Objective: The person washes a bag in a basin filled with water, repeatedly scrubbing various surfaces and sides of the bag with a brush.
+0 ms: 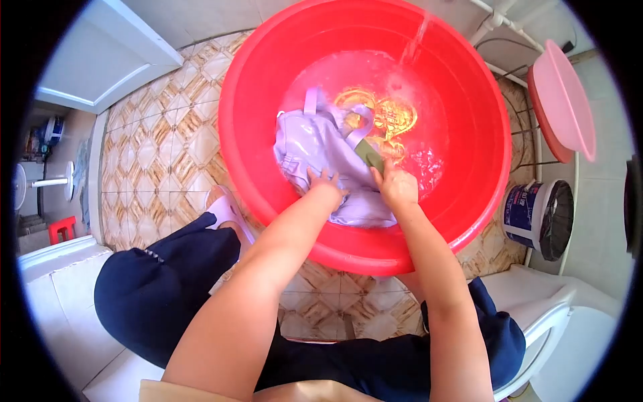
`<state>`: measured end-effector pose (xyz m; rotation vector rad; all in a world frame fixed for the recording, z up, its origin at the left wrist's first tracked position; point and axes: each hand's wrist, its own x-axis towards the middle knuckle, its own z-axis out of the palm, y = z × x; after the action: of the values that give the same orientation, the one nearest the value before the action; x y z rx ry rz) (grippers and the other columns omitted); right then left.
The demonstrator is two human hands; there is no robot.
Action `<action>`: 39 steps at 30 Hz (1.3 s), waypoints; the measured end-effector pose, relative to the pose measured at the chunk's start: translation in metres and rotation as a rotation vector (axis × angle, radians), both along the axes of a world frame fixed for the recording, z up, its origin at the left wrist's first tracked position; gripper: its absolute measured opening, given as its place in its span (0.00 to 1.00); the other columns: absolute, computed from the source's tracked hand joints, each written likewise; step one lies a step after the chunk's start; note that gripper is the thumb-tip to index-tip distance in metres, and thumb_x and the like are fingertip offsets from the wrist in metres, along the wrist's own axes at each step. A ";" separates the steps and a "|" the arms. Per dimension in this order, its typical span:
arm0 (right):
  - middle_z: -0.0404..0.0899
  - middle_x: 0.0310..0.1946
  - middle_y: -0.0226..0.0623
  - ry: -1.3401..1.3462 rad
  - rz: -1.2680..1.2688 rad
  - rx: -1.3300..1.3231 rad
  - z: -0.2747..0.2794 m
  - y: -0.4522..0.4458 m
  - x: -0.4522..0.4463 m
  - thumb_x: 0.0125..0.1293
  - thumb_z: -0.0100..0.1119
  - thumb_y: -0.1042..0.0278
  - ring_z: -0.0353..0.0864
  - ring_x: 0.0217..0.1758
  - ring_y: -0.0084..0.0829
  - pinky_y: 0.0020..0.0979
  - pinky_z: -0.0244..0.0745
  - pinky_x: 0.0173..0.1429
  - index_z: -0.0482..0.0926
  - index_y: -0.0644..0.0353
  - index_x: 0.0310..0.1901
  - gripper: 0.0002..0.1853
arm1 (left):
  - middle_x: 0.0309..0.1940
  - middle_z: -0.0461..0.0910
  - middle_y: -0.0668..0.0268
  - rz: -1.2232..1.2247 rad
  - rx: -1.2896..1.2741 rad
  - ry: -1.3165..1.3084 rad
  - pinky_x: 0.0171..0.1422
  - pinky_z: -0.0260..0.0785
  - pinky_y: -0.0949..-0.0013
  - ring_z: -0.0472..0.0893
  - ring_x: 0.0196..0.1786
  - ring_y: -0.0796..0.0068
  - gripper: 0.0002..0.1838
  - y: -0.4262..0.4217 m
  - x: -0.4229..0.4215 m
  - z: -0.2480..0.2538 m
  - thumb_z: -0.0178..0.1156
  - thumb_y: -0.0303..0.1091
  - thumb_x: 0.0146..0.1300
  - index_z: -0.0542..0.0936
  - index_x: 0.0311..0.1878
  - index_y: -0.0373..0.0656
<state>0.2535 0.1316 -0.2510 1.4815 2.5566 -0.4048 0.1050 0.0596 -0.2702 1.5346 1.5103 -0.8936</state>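
A wet lavender bag (311, 144) with straps lies crumpled in a large red basin (244, 134), partly in water. My left hand (326, 186) rests on the near part of the bag with its fingers spread. My right hand (399, 186) is closed at the bag's right side, pinching its fabric; the fingertips are partly hidden. An olive-green flat piece (368, 155) shows just beyond my right fingers; whether it belongs to the bag I cannot tell.
A thin stream of water (416, 40) falls into the basin's far side. To the right are a pink basin (566, 100) on a wire rack and a lined bucket (539, 218). A white door (100, 53) stands at the left, above patterned floor tiles (154, 154).
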 end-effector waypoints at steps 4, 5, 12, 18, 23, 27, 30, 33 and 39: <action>0.81 0.31 0.51 -0.046 0.074 -0.036 0.014 -0.006 0.004 0.64 0.46 0.42 0.82 0.37 0.46 0.44 0.77 0.42 0.74 0.61 0.48 0.27 | 0.72 0.51 0.65 -0.037 0.006 -0.054 0.66 0.39 0.29 0.50 0.73 0.56 0.39 -0.009 -0.002 0.016 0.53 0.28 0.55 0.58 0.69 0.73; 0.81 0.31 0.51 -0.039 0.073 -0.026 0.012 -0.003 0.007 0.64 0.46 0.42 0.82 0.37 0.46 0.44 0.77 0.42 0.74 0.61 0.48 0.27 | 0.70 0.58 0.64 -0.035 -0.070 -0.053 0.68 0.45 0.34 0.58 0.71 0.58 0.36 -0.010 -0.003 0.020 0.53 0.29 0.56 0.61 0.68 0.70; 0.77 0.51 0.43 -0.452 -0.082 -0.176 0.073 0.041 0.018 0.56 0.55 0.50 0.77 0.55 0.39 0.38 0.74 0.56 0.80 0.56 0.49 0.23 | 0.57 0.74 0.57 0.010 0.093 -0.323 0.59 0.68 0.65 0.74 0.58 0.61 0.29 -0.040 -0.040 0.066 0.57 0.29 0.50 0.73 0.61 0.50; 0.80 0.44 0.46 -0.176 -0.166 -0.074 0.117 0.012 0.054 0.52 0.60 0.52 0.80 0.49 0.44 0.40 0.76 0.51 0.81 0.57 0.46 0.23 | 0.53 0.77 0.56 0.062 0.379 -0.256 0.59 0.67 0.62 0.75 0.57 0.58 0.28 -0.058 -0.033 0.105 0.67 0.37 0.50 0.75 0.58 0.50; 0.79 0.39 0.37 0.489 -0.140 -0.756 0.062 -0.043 0.061 0.47 0.69 0.68 0.75 0.47 0.31 0.32 0.69 0.50 0.75 0.61 0.52 0.27 | 0.39 0.82 0.55 0.165 0.617 -0.450 0.49 0.71 0.63 0.80 0.45 0.61 0.16 -0.053 -0.055 0.182 0.64 0.38 0.54 0.81 0.46 0.47; 0.79 0.44 0.40 0.822 -0.170 -0.956 0.110 -0.072 0.038 0.47 0.73 0.63 0.75 0.48 0.32 0.32 0.67 0.56 0.73 0.63 0.55 0.32 | 0.40 0.81 0.56 0.334 0.814 -0.387 0.50 0.72 0.63 0.81 0.45 0.61 0.14 -0.051 -0.083 0.247 0.59 0.35 0.54 0.82 0.45 0.49; 0.79 0.44 0.40 0.927 -0.060 -0.841 0.134 -0.060 0.029 0.47 0.73 0.63 0.76 0.47 0.31 0.31 0.69 0.54 0.72 0.64 0.55 0.33 | 0.37 0.82 0.56 0.321 1.183 -0.270 0.45 0.72 0.63 0.82 0.39 0.59 0.12 -0.058 -0.087 0.293 0.58 0.30 0.53 0.82 0.42 0.48; 0.79 0.40 0.43 1.231 -0.001 -0.521 0.135 -0.037 0.005 0.50 0.68 0.66 0.77 0.44 0.32 0.33 0.72 0.52 0.72 0.67 0.51 0.27 | 0.36 0.81 0.55 0.461 1.386 -0.259 0.46 0.71 0.63 0.81 0.41 0.57 0.12 -0.051 -0.088 0.343 0.55 0.27 0.53 0.82 0.41 0.47; 0.78 0.35 0.45 1.480 -0.197 -0.095 0.250 -0.028 -0.008 0.48 0.68 0.61 0.78 0.39 0.34 0.34 0.73 0.43 0.72 0.66 0.44 0.24 | 0.33 0.83 0.61 0.129 1.996 -0.326 0.43 0.72 0.69 0.81 0.38 0.72 0.12 0.031 -0.134 0.412 0.53 0.25 0.55 0.81 0.42 0.42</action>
<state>0.2454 0.1041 -0.0010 1.6843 3.0734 -2.3255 -0.0291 0.0909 0.1415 2.4009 2.1224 1.4977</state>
